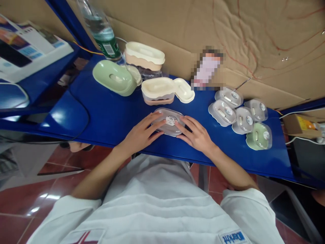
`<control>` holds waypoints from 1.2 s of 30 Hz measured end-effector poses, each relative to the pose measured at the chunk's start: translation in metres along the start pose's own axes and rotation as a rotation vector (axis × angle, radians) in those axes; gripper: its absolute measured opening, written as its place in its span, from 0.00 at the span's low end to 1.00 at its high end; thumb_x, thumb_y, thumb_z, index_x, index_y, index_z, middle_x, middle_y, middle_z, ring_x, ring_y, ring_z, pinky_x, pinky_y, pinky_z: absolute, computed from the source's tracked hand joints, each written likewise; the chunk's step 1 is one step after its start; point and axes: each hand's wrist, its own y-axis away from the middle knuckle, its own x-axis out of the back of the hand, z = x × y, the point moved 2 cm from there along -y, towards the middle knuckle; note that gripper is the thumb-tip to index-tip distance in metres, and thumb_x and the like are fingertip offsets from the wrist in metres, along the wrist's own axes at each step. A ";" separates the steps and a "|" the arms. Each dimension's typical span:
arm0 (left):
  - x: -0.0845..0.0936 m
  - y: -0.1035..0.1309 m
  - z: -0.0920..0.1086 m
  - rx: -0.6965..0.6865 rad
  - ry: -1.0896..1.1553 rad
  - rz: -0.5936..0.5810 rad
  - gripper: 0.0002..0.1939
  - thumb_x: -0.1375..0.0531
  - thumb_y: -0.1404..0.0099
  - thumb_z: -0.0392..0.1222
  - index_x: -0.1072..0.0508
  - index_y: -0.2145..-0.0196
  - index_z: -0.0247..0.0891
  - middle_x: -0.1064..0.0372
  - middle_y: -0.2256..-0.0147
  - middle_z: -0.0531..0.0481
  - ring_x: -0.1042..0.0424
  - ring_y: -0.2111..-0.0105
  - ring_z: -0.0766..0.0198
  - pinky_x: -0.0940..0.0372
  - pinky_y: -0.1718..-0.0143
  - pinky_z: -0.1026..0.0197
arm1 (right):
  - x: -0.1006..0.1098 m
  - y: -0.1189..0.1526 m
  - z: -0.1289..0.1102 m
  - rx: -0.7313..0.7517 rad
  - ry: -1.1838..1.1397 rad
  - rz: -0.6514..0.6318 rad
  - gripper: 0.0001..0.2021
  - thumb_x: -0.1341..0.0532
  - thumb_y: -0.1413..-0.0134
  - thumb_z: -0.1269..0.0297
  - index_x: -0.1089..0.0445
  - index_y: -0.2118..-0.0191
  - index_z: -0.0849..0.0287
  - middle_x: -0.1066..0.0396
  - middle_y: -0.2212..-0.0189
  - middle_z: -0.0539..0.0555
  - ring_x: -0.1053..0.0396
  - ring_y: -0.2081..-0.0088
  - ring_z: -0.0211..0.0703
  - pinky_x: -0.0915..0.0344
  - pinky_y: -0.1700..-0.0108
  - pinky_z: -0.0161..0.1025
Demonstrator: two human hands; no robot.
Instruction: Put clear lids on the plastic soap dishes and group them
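Watching from afar through the head camera, I see two bare hands holding a clear oval box of smooth, shiny plastic, low on a glossy blue table near the person's white shirt. A white printed label sits on its top. The left hand grips the box's left end, thumb at the near edge, other fingers loosely bent over the top. The right hand grips the right end likewise.

Just beyond stands a wavy-edged cream and peach box, beside a flat cream lid. To the left lies a rounded, matte green tub, near a water bottle. On the right, clear-topped boxes cluster together. Creased brown cardboard stands behind.
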 end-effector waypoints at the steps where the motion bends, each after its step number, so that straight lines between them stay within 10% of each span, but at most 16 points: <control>1: -0.001 0.000 0.001 0.007 -0.005 -0.003 0.27 0.37 0.22 0.38 0.34 0.29 0.42 0.34 0.29 0.36 0.36 0.27 0.48 0.35 0.26 0.40 | 0.000 0.000 0.000 0.000 0.007 -0.002 0.27 0.33 0.28 0.56 0.30 0.28 0.53 0.26 0.34 0.62 0.29 0.32 0.58 0.27 0.29 0.57; 22: 0.001 0.008 -0.002 -0.008 0.032 0.053 0.24 0.33 0.25 0.42 0.28 0.34 0.46 0.25 0.37 0.40 0.25 0.36 0.51 0.28 0.36 0.46 | -0.006 -0.003 0.006 -0.118 -0.257 -0.152 0.33 0.39 0.25 0.47 0.41 0.22 0.50 0.42 0.24 0.65 0.47 0.21 0.65 0.39 0.25 0.68; 36: 0.005 0.005 0.001 -0.031 -0.019 0.058 0.26 0.32 0.25 0.43 0.29 0.33 0.44 0.29 0.35 0.35 0.27 0.35 0.47 0.28 0.36 0.43 | 0.016 0.000 0.003 -0.168 -0.207 -0.196 0.32 0.36 0.27 0.49 0.38 0.25 0.50 0.36 0.28 0.65 0.38 0.26 0.64 0.34 0.28 0.65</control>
